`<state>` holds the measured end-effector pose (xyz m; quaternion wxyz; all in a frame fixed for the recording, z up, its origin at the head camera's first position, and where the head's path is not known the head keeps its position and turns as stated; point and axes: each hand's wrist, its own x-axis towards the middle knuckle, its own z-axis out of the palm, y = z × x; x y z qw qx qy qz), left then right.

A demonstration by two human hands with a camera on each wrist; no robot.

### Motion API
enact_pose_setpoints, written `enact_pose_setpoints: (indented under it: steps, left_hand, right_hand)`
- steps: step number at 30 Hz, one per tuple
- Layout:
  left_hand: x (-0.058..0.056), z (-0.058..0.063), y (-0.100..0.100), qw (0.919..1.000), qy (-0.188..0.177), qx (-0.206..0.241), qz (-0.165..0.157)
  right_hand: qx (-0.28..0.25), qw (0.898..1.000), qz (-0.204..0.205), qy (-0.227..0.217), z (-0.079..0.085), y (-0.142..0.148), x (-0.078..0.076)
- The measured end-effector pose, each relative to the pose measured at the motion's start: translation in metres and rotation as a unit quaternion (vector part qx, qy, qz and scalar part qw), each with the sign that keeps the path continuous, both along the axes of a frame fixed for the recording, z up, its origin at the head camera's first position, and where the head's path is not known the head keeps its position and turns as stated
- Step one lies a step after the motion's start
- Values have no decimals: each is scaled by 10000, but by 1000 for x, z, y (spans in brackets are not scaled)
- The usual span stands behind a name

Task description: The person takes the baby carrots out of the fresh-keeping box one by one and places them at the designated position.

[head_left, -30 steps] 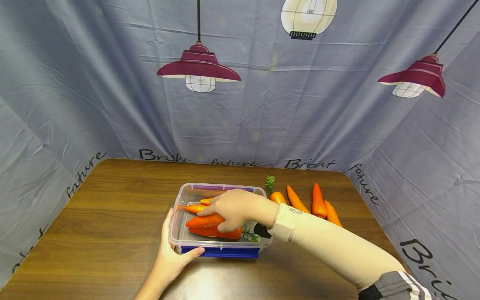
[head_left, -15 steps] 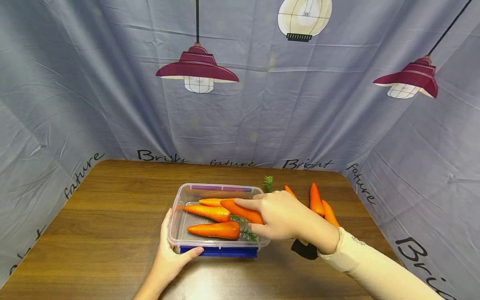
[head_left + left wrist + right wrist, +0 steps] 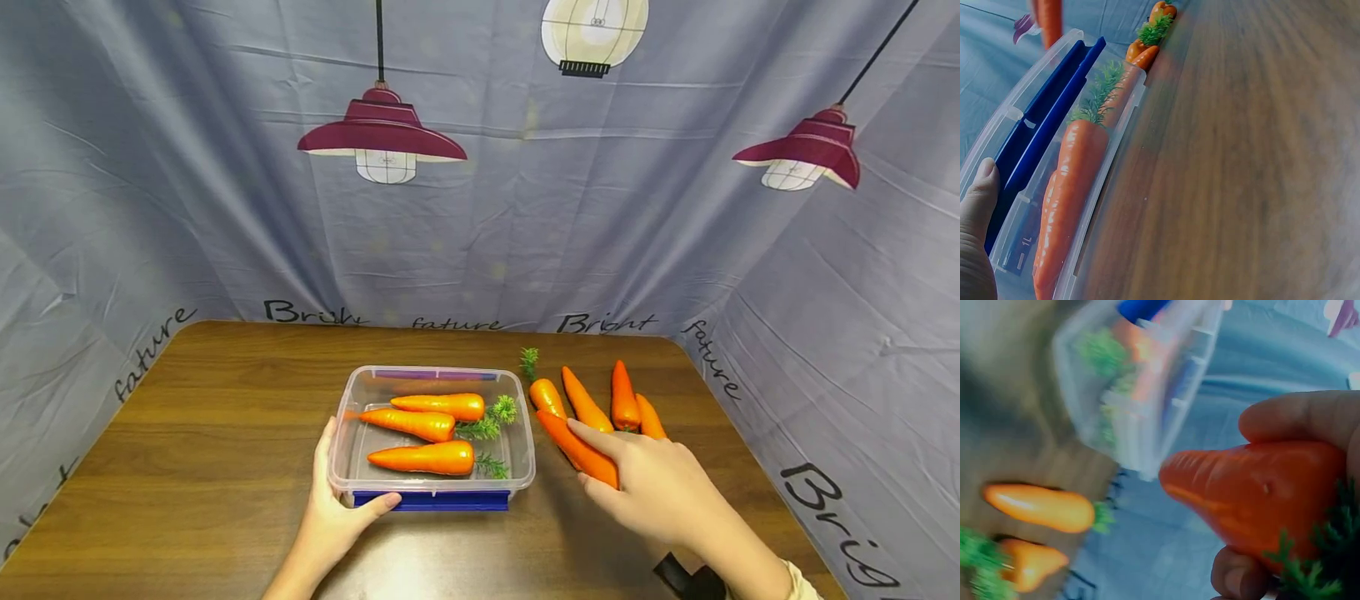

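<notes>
Grey-blue curtain [image 3: 480, 225], printed with maroon lamps [image 3: 382, 132], hangs around a brown wood-grain table [image 3: 210, 425]. Held at the right of the clear container [image 3: 431, 484], and outside it, is a red-orange carrot [image 3: 573, 444]. Its long axis slants, the narrow tip up and leftward on the container's side, the thick, leafy end back toward the palm. The right hand [image 3: 663, 492] is the nearer one — its thumb and fingers pinch the carrot from both sides. From the head camera this carrot overlaps an orange carrot [image 3: 547, 396] just beyond it; whether the two touch, I cannot tell.

Near them on the table, also right of the container, are three more carrots: a slim one [image 3: 587, 400], a redder one [image 3: 624, 396] and a farther-right one [image 3: 651, 417]. Inside the container lie three carrots [image 3: 427, 458], tips leftward, green tops to the right. The left hand [image 3: 330, 508] grips the container's near left corner, thumb on the blue clip [image 3: 442, 501].

As for writing, "1L" [image 3: 1026, 242] reads on the container in the left wrist view; the curtain repeats "Bright" [image 3: 607, 323] and "fature" [image 3: 455, 323] — spelled so. No brand can be made out.
</notes>
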<state>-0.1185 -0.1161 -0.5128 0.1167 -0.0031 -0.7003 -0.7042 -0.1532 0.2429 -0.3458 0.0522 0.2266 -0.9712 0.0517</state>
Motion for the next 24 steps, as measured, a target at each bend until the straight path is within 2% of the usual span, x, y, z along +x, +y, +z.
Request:
enact_pose_setpoints:
  steps: [4, 11, 19, 24]
  left_hand:
    - [-1, 1, -1, 10000, 11, -48, 17]
    - [-2, 2, -2, 9999, -14, -148, 52]
    - [-1, 0, -2, 9997, 16, -192, 128]
    - [-1, 0, 0, 9998, -1, -157, 120]
  right_hand:
    - [-30, 9997, -234, -80, -22, 8, 8]
    - [180, 9951, -779, -573, -60, 8, 17]
    - [529, 9915, -937, -732, -78, 6, 19]
    - [466, 9882, -1046, -1019, -86, 7, 22]
